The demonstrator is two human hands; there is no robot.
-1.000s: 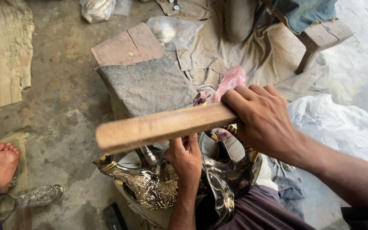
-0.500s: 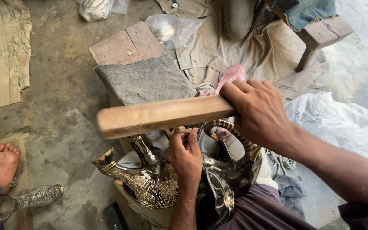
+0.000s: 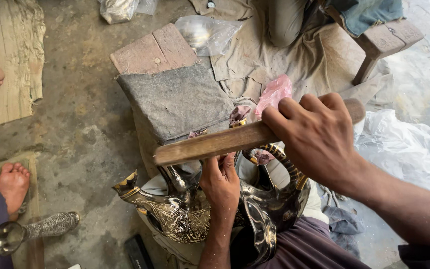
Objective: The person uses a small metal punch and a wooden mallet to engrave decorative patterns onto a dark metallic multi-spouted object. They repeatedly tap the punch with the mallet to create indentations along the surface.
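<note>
My right hand [image 3: 314, 137] grips a flat wooden stick [image 3: 210, 144] by one end, holding it level over a shiny engraved metal jug [image 3: 185, 214] with a curved spout and a ribbed handle. The jug rests in my lap. My left hand [image 3: 221, 182] is closed around a small tool or part at the jug's top, right under the stick; what it holds is hidden by the fingers.
A cloth-covered block [image 3: 175, 99] and a brick [image 3: 153, 50] sit ahead on the concrete floor. A wooden stool [image 3: 379, 42], clear plastic bags [image 3: 207, 32], a pink bag [image 3: 273, 92] and white plastic sheet [image 3: 404, 144] lie around. Another person's bare foot [image 3: 12, 182] and a metal vase [image 3: 31, 230] are at left.
The stick in my right hand has dropped lower toward the jug and shifted right. My left hand stays at the jug's top.
</note>
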